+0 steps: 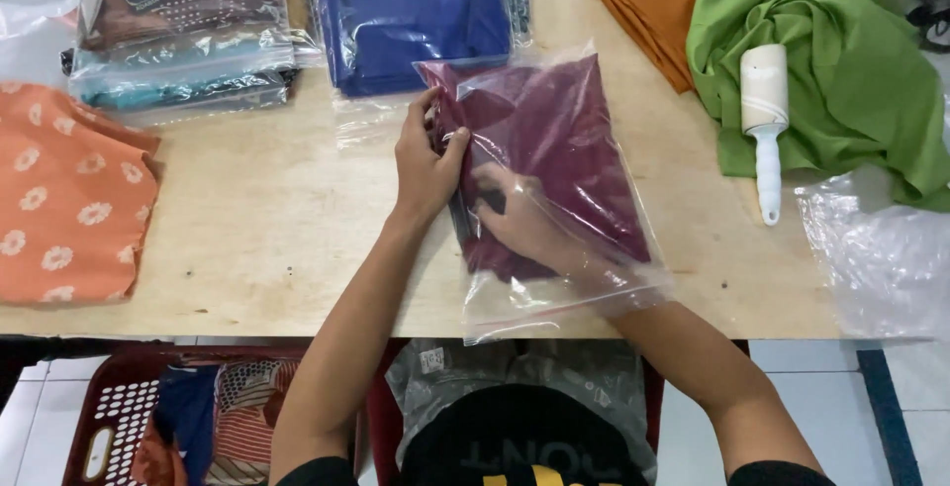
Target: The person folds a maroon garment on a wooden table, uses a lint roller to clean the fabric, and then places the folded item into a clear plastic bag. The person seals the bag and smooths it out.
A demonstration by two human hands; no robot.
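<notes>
With your left hand [427, 164] pinching the edge of the clear bag [554, 298] at the frame's centre, keep your right hand [524, 224], spread inside it, smoothing the maroon cloth [564, 140] flat on the table [277, 219].

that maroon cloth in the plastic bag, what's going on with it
A person at a wooden table is packing a folded maroon cloth into a clear plastic bag. The right hand is inside the bag, resting on the cloth, while the left hand grips the bag's left edge from outside. Bagged blue cloth, a loose green cloth with a lint roller on it, and an orange flowered cloth lie around.
</notes>
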